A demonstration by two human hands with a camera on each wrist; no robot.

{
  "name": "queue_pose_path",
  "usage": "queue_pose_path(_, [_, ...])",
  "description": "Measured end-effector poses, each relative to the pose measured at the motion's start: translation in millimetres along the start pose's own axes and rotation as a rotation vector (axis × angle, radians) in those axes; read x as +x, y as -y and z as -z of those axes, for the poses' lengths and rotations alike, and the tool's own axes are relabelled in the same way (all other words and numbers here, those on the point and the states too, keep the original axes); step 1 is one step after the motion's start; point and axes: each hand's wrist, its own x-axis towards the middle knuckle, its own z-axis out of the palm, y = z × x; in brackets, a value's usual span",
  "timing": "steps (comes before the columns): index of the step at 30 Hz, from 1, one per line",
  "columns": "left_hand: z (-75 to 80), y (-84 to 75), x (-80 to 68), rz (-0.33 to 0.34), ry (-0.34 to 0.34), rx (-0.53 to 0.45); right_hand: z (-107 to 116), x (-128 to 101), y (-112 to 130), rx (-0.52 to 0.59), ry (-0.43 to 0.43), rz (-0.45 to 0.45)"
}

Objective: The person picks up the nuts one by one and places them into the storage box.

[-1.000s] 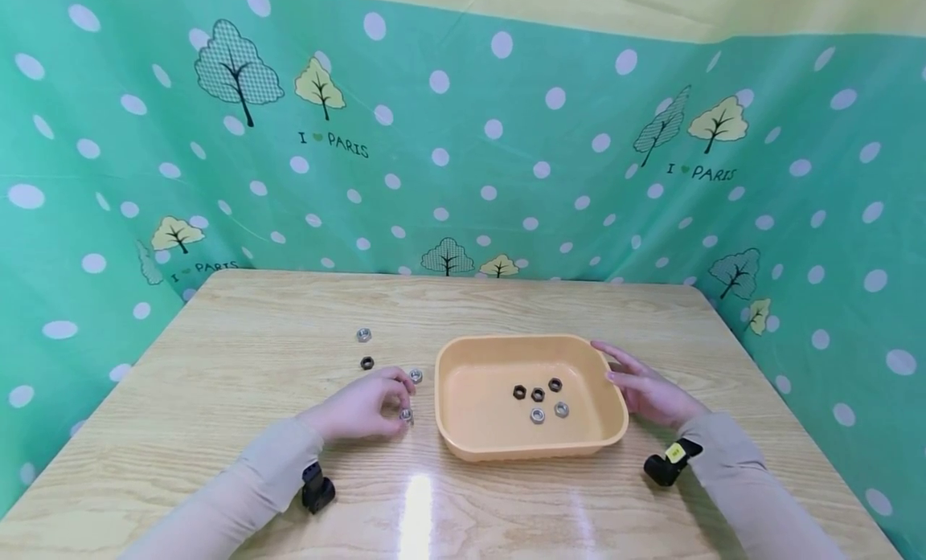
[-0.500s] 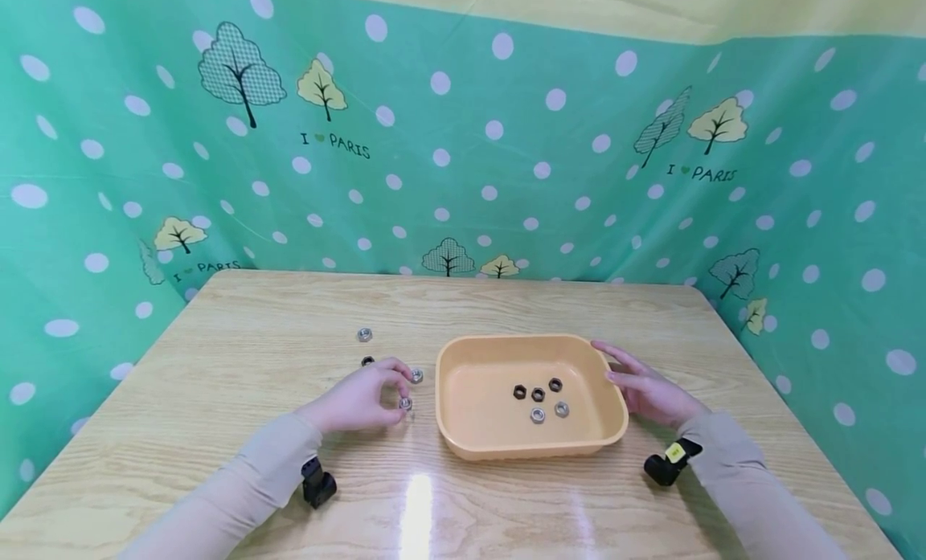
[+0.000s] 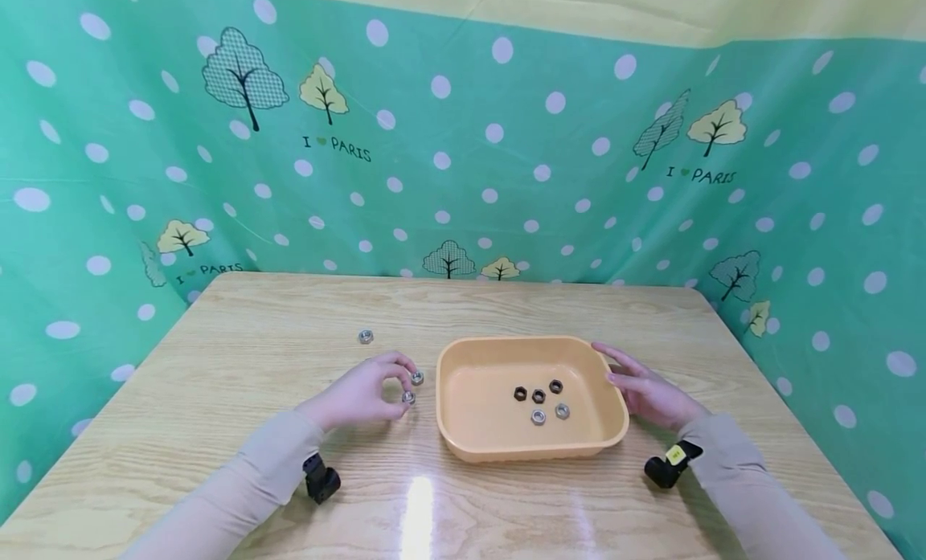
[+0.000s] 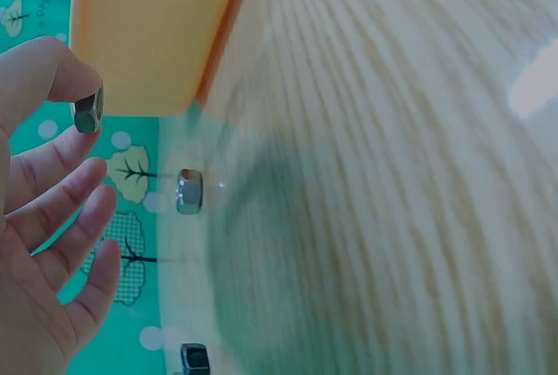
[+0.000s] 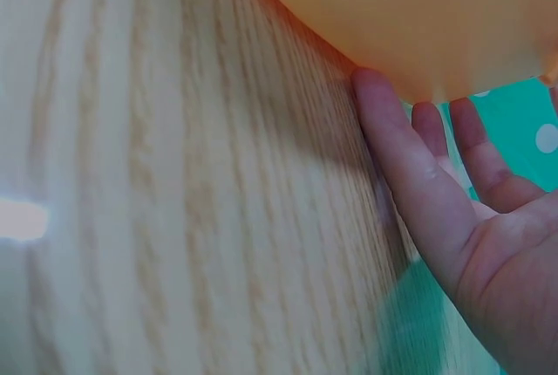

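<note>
The wood-grain table [image 3: 275,343] bears an orange tray [image 3: 531,454] and loose nuts [image 3: 366,337].

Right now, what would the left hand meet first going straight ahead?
Probably the tray; height is hard to judge, so the left hand and its pinched nut might pass over it. The nearest loose nut looks lower.

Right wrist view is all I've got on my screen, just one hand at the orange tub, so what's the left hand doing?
Observer: The left hand is pinching a silver nut.
Operator: Okay, and what's inside the tub? I only see its outside.
Observer: Five nuts lie in it: three dark nuts and two lighter nuts.
Operator: Any loose nut between that left hand and the tub?
Observer: Yes, another silver nut sits on the table there, right by the hand.
</note>
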Motion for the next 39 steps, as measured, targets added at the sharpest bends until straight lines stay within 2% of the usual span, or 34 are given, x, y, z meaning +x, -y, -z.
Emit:
queue_pose_path(8, [3.8,-6.1,4.2,-0.007,0.005,0.001,0,-1,0,0.007,0.021,0.022])
queue_pose_path(17, [9.5,-16.1,11.7,-0.024,0.003,0.002,-1,1,0,-0.005,-0.024,-0.016])
queue_pose_path(33, [12.5,-30.7,25.1,-0.093,-0.001,0.027,-1,1,-1,-0.008,-0.022,-0.006])
queue_pose_path(39, [14.6,-41.6,32.7,-0.112,-0.002,0.044,-2,0,0,-0.003,-0.004,0.008])
